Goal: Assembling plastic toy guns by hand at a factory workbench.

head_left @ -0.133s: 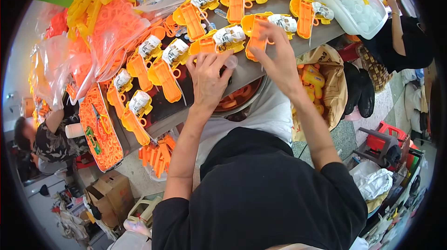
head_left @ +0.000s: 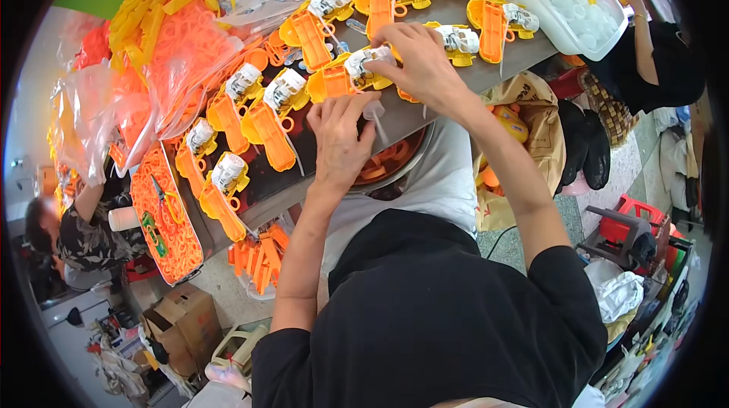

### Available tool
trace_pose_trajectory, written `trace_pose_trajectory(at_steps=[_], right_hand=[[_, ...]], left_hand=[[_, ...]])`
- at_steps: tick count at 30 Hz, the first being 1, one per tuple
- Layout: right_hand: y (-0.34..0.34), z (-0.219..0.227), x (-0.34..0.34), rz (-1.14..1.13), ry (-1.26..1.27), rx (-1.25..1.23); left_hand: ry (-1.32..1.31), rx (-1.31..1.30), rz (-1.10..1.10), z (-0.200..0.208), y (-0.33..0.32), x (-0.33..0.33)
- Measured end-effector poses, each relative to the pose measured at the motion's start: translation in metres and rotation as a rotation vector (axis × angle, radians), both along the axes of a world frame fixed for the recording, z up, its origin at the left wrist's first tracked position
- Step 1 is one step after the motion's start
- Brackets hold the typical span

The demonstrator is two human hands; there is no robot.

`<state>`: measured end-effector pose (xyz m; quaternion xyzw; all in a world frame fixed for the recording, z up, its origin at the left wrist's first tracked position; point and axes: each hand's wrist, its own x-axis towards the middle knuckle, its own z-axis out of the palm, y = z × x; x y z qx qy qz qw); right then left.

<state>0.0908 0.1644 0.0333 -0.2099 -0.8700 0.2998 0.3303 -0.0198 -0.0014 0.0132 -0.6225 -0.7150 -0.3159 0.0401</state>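
My left hand (head_left: pixel 339 138) is at the table's near edge, its thumb and forefinger closed on a small clear plastic piece (head_left: pixel 373 110). Just beyond is a yellow toy shell holding an orange part (head_left: pixel 328 86) and a white printed cylinder (head_left: pixel 363 63). Over that cylinder hovers my right hand (head_left: pixel 425 66), thumb and fingers apart; whether they touch it is unclear. The right forearm partly hides another shell with a white cylinder (head_left: pixel 459 39). More such half-assembled shells line the table, including one at the right (head_left: pixel 493 28) and one at the left (head_left: pixel 228 173).
Yellow parts (head_left: pixel 144 21) and bagged orange parts (head_left: pixel 190 51) heap at the back left. A white tub (head_left: pixel 604 47) of translucent pieces stands at right. Scissors (head_left: pixel 161 194) lie on an orange-filled tray (head_left: pixel 173 252). A paper sack (head_left: pixel 543 127) sits below; other people are at both sides.
My right hand has moved left, from the right-hand shell to the middle one's white cylinder. The left hand stays nearly in place with the clear piece, which now tilts downward.
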Motion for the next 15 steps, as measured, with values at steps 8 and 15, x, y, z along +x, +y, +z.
trace_pose_trajectory(at_steps=[8, 15], right_hand=[[0.027, 0.003, -0.024, 0.126, -0.482, 0.114], [0.038, -0.001, -0.037, 0.197, -0.649, 0.053]], left_hand=[[-0.16, 0.015, -0.041, -0.002, -0.013, 0.006], [-0.15, 0.07, -0.017, 0.001, 0.003, -0.004]])
